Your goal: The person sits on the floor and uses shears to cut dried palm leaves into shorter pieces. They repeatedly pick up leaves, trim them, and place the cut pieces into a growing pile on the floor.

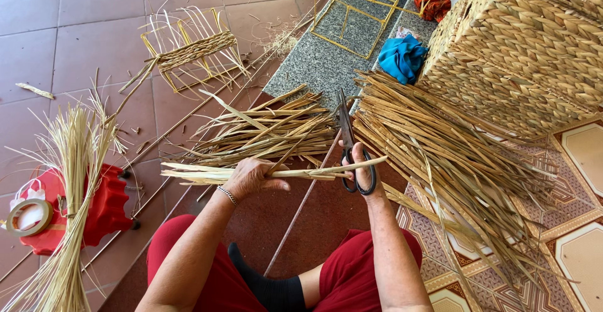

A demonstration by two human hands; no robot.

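Fingers of the left hand (pixel 251 177) are closed around a bundle of dried strips (pixel 276 174) held level above the floor; the right hand (pixel 359 164) grips black scissors (pixel 349 142). Strips judged light, stiff, brittle; best gripped mid-length, bunched.

Left hand (pixel 251 177) gripping a bundle of dried reed strips (pixel 276 173) held crosswise; right hand (pixel 362 167) on black scissors (pixel 349 145), blades pointing far. Loose reed pile (pixel 440 142) right, beside a woven basket (pixel 527 48). Red stool (pixel 103 208) near left; yellow wire frame (pixel 188 51) far left
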